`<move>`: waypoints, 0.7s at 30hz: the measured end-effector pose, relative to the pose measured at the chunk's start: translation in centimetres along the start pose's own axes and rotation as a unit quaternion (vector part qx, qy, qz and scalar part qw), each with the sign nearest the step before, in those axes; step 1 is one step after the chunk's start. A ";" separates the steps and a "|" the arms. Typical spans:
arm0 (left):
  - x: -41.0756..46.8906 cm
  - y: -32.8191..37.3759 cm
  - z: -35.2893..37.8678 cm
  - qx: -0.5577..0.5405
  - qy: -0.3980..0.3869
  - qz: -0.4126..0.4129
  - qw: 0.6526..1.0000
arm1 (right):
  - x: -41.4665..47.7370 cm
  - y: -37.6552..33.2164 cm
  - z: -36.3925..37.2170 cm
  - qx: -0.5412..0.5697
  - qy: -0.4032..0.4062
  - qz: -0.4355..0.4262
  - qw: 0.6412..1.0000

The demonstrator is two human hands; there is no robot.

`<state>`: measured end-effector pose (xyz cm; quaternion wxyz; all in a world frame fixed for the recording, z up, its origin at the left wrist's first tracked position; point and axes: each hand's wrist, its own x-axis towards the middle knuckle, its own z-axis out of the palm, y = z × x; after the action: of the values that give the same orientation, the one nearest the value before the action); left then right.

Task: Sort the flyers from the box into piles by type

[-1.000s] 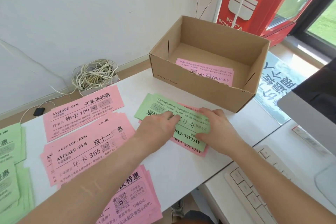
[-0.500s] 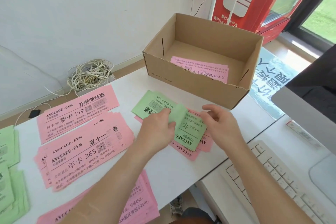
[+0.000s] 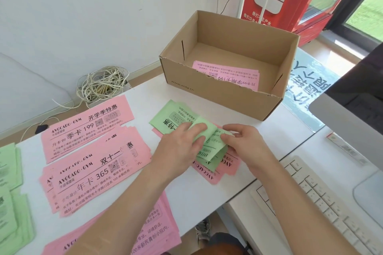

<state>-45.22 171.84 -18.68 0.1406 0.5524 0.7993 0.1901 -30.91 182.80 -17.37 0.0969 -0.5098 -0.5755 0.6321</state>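
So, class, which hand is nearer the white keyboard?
Right. The right hand, pinching the green flyer, is just left of the keyboard; the left hand lies farther left.

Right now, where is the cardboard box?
In the head view, the cardboard box stands on the white table, right of centre, just behind the green flyers that the left hand and right hand hold.

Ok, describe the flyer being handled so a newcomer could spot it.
Find the box on the table. Just before it, the left hand and right hand hold a green flyer. It alone curls upward; the others lie flat.
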 end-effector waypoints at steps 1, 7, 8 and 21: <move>0.0 0.1 -0.3 -0.021 -0.037 -0.010 0.999 | -0.1 -0.2 0.2 0.024 -0.001 -0.002 1.000; -1.6 2.5 -0.4 -0.014 0.001 -0.019 1.000 | -1.3 -1.0 1.3 0.110 -0.013 -0.015 0.994; -1.9 2.6 -0.3 -0.005 0.042 0.004 0.999 | -1.7 -1.0 1.3 0.114 -0.019 -0.017 0.993; -9.2 -0.2 -2.8 -0.047 0.059 0.187 0.980 | -6.6 1.4 -1.1 -0.458 -0.197 -0.277 0.821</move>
<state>-43.41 162.75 -16.21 0.0808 0.6724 0.6793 0.2827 -26.41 178.36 -14.88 -0.0918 -0.1790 -0.9225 0.3295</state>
